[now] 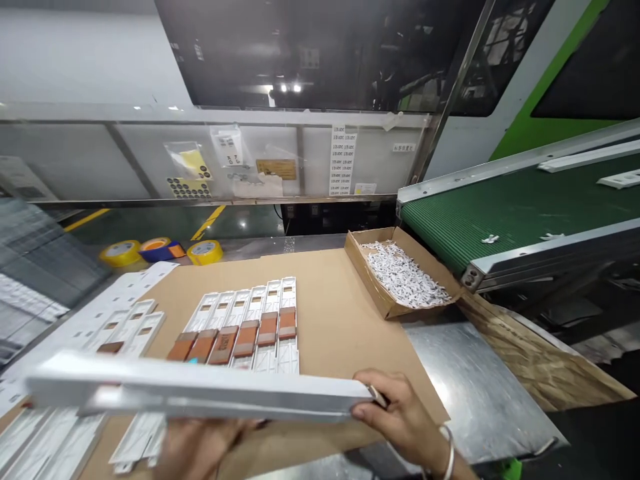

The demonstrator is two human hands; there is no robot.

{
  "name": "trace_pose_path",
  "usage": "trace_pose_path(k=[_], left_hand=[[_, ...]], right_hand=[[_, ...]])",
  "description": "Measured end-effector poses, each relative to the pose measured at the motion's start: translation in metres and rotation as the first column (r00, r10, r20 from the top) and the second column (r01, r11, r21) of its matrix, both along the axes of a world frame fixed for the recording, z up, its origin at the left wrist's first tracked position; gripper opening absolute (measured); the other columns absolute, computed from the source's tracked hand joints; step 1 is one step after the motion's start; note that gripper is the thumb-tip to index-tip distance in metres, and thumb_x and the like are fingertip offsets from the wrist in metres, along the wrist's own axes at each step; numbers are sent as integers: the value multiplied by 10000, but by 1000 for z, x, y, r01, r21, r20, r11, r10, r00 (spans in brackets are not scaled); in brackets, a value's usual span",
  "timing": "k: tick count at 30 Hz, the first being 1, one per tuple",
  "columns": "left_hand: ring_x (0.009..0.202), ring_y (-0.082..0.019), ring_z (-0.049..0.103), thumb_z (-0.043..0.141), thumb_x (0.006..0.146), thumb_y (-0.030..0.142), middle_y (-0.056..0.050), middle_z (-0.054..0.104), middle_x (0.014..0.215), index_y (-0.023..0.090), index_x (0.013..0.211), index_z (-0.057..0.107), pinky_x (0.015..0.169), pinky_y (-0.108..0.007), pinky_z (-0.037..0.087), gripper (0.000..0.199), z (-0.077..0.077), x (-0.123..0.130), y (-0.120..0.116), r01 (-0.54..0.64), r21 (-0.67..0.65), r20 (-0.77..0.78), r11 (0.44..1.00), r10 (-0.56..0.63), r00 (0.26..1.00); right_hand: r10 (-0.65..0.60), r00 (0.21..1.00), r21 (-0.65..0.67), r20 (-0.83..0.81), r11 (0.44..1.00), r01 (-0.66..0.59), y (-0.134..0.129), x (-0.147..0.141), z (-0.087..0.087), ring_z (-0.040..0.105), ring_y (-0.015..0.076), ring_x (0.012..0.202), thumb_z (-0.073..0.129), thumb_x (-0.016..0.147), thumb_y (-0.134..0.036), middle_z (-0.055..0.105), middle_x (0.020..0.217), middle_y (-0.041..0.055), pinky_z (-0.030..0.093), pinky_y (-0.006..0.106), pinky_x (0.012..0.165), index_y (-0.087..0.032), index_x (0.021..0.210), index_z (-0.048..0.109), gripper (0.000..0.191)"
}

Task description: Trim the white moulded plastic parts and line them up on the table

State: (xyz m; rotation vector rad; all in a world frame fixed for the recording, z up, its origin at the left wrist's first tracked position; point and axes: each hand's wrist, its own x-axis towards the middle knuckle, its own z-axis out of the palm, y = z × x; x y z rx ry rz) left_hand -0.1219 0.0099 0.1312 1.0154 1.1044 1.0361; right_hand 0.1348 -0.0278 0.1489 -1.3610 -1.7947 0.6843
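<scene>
While the right hand (397, 413) has fingers closed on the white panel (200, 390) at 5 o'clock, the left hand (197, 443) blurs beneath at 7 o'clock, finger opening unclear.

We're on a factory floor here, at a packing station: a ridged green conveyor belt (520, 207) runs in at the right, a brown cardboard box of small white plastic parts (407, 273) sits beside its end, rolls of yellow tape (205, 252) line up at left, and a big white-and-green machine housing with dark windows (320, 53) fills the top.
</scene>
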Motion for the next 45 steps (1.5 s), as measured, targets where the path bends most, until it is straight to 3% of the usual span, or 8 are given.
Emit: trace_pose_path(k=[3,5,7,11,14,17,26,45], left_hand=[[802,-269,595,555,555,778,-107,628,857,204,940,624,596,-369,502,694,-6,44,-3,-201,-109,352,973,227,908],[674,-173,586,726,524,624,-18,594,765,229,908,563,551,-269,490,574,-8,68,-4,-331,-261,473,907,419,775],[487,-53,469,781,590,419,74,482,636,227,838,501,451,-156,410,420,-8,80,1,-375,-350,480,858,508,715],[419,-5,349,761,638,289,90,408,637,211,814,461,358,-109,277,356,-6,73,17,-313,-341,538,886,457,708],[420,-5,324,743,648,296,83,394,647,209,875,477,351,-115,258,360,-5,64,23,-263,-321,570,910,407,714],[423,-7,322,734,656,299,83,386,648,214,921,481,351,-115,251,376,-4,62,23,-242,-308,570,920,382,727],[405,-2,331,703,710,291,99,385,611,213,789,413,359,-109,261,310,-1,66,18,-264,-264,501,928,365,785],[392,-6,346,696,718,289,105,415,598,223,811,417,366,-118,282,302,-1,69,14,-253,-249,466,935,345,815]], right_hand=[[-34,993,74,-111,996,43,-6,-46,-18,571,116,639,478,903,-389,608,734,6,445,186,585,-183,902,595,237],[-8,989,144,-150,989,29,-10,-65,-30,597,132,698,447,913,-438,625,806,31,467,195,627,-186,1036,571,307],[-18,982,167,-190,985,51,-14,-72,-39,608,150,741,396,895,-554,625,854,56,484,219,661,-183,1191,501,486],[-121,954,-71,-276,992,105,-25,-57,-45,563,133,629,229,936,-553,573,748,24,469,224,576,-187,1179,445,489],[13,964,-217,-265,974,-72,-33,-47,-41,509,104,568,278,966,-413,516,661,-21,429,196,543,-218,932,492,292],[131,972,-191,-194,967,-169,-37,-47,-39,536,110,631,311,964,-338,547,703,-4,424,197,585,-216,828,517,276],[-60,995,-92,85,993,68,-40,-65,-52,476,94,505,337,965,-333,518,601,-30,309,205,488,-212,689,454,324],[-69,991,-165,119,982,88,-42,-64,-49,481,95,492,309,972,-366,516,580,-32,286,203,494,-213,670,436,362]])
